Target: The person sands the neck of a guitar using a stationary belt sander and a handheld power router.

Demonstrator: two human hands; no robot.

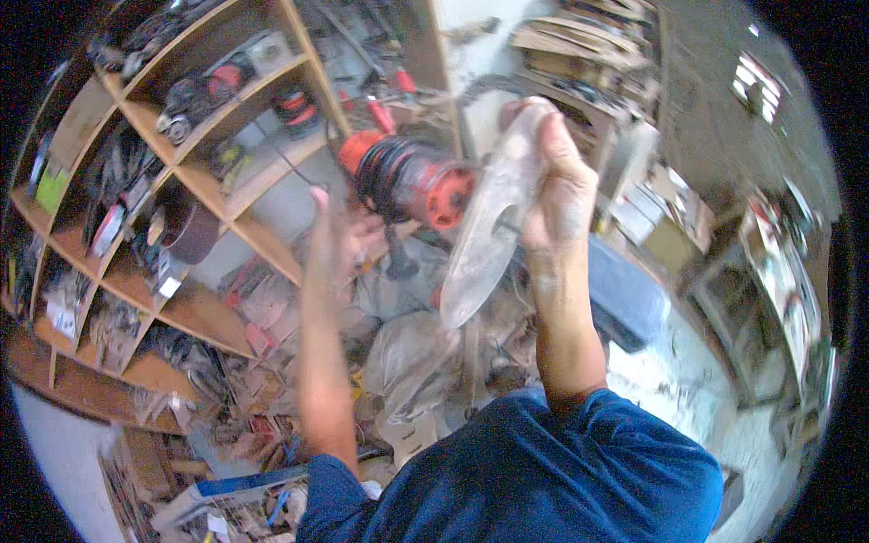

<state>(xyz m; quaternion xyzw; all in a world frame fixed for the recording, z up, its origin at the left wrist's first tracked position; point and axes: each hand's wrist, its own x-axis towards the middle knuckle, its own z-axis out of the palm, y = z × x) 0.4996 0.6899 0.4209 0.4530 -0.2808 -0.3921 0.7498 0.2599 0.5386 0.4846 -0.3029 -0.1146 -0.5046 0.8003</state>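
Raised in front of me is a red and black power tool (pixel 425 192), a router by its look, with black cord wound round its body. A long, pale oval base plate (pixel 493 217) covers its right end and stands tilted. My right hand (pixel 561 185) is closed on the upper edge of this plate, thumb on the near side and fingers mostly hidden behind it. Lower left of the tool, my left hand (pixel 346 237) is smeared by motion. Its thumb points up, apart from the fingers, and I see nothing held in it. A plug (pixel 400 258) hangs under the tool.
Wooden shelving (pixel 204 185) with tools and machines fills the left. Below the tool are a cloudy plastic bag (pixel 412 357) and piled clutter. A blue-grey bin (pixel 625 290) stands right of my right arm. Stacked boards (pixel 579 45) lie at the back right.
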